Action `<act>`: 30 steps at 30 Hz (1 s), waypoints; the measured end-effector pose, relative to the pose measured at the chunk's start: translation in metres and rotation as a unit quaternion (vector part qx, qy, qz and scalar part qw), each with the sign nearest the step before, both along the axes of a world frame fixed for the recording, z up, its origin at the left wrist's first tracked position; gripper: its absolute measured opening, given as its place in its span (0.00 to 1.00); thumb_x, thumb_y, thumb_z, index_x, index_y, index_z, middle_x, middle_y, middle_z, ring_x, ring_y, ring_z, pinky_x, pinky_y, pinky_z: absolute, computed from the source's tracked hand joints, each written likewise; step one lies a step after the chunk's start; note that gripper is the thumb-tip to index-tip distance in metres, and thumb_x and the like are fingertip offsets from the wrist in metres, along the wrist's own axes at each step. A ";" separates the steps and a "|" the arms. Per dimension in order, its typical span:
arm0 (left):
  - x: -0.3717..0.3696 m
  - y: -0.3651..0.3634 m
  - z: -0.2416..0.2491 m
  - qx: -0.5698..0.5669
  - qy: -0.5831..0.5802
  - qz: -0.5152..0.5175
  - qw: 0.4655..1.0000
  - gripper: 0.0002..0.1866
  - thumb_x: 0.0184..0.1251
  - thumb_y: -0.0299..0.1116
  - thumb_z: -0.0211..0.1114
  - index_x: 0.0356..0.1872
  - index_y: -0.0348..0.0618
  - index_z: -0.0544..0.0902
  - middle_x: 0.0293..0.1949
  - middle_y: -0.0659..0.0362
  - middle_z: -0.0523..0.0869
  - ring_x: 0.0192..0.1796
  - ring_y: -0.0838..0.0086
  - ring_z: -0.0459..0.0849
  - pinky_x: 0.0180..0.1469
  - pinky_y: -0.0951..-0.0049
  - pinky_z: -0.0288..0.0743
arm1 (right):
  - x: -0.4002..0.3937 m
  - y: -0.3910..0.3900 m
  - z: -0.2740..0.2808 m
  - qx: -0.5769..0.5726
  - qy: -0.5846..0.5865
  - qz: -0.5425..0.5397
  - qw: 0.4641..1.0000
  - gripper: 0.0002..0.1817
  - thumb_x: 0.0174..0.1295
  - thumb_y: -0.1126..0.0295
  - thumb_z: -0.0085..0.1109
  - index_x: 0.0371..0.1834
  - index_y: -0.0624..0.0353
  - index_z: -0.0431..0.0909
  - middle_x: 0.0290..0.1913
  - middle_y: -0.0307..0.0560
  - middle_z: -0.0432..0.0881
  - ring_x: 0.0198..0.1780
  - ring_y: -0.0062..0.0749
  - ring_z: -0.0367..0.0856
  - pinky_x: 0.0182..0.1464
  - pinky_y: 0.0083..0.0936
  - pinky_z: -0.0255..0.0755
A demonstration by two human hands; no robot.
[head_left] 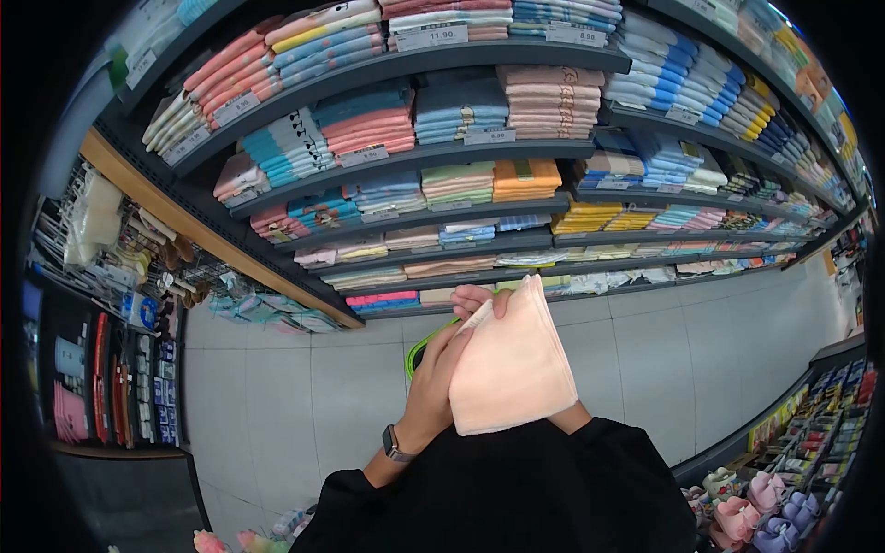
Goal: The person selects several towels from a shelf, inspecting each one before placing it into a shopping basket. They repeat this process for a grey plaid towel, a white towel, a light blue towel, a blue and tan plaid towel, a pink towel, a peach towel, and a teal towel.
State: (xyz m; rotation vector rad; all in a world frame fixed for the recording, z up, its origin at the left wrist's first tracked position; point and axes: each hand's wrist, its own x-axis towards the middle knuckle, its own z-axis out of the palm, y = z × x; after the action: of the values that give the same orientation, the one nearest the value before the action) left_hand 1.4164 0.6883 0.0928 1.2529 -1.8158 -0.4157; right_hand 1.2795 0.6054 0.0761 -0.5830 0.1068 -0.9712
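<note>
A pale peach folded towel (pixel 512 369) is held up in front of my chest, its layered edges showing at the top and right side. My left hand (pixel 439 361) grips the towel along its left edge, with a watch (pixel 397 445) on that wrist. Most of my right hand (pixel 501 302) is hidden behind the towel. Its fingertips stick out past the upper left edge and the thumb lies over the front near the top, so the hand is closed on the cloth.
Shelves (pixel 544 152) stacked with folded towels and price tags curve across the front. A green-rimmed container (pixel 412 358) stands on the tiled floor (pixel 267 387) behind my left hand. Hanging goods (pixel 138 267) are at left, slippers (pixel 737 521) at lower right.
</note>
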 end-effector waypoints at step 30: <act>0.004 0.030 -0.070 0.166 0.512 0.105 0.836 0.27 0.57 0.16 0.60 0.60 0.35 0.66 0.59 0.54 0.71 0.60 0.71 0.70 0.62 0.71 0.63 | 0.013 0.025 -0.025 0.062 0.288 -0.041 0.955 0.19 0.65 0.66 0.54 0.54 0.68 0.70 0.51 0.47 0.77 0.52 0.26 0.76 0.55 0.23 0.68</act>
State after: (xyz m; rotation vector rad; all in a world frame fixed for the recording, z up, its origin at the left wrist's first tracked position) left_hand 1.4200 0.7183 0.0227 1.0900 -0.6913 -1.0647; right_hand 1.2921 0.6300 0.0511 -0.7356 0.7122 -0.8433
